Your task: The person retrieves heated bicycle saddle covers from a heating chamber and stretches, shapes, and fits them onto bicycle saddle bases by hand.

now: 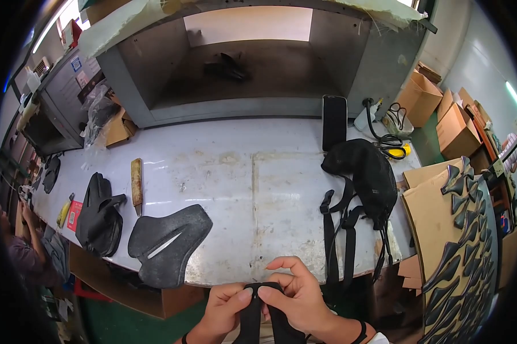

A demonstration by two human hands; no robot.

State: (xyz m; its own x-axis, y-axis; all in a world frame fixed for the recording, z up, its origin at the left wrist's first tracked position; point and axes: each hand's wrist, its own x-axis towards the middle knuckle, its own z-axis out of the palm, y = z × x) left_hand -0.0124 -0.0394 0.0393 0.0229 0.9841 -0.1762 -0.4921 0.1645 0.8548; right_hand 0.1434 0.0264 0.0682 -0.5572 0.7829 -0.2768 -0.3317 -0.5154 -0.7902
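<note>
My left hand [226, 308] and my right hand [297, 298] are side by side beyond the table's front edge. Both thumbs and fingers pinch the top of a black piece of material [250, 321], which bends over and hangs down in two legs. Its lower part runs out of view, and its exact kind is unclear. On the table, left of my hands, lies a flat black cut piece [181, 252] with a slit through its middle. Behind it is a tool with a worn yellowish handle [136, 182].
A black pouch [98, 221] lies left; a black strapped bag [364, 178] and upright phone [334, 126] stand right. A grey metal box [235, 109] spans the back. Dark heel-shaped parts [467, 229] cover a cardboard sheet [422, 212] at right. Another person [32, 246] is far left.
</note>
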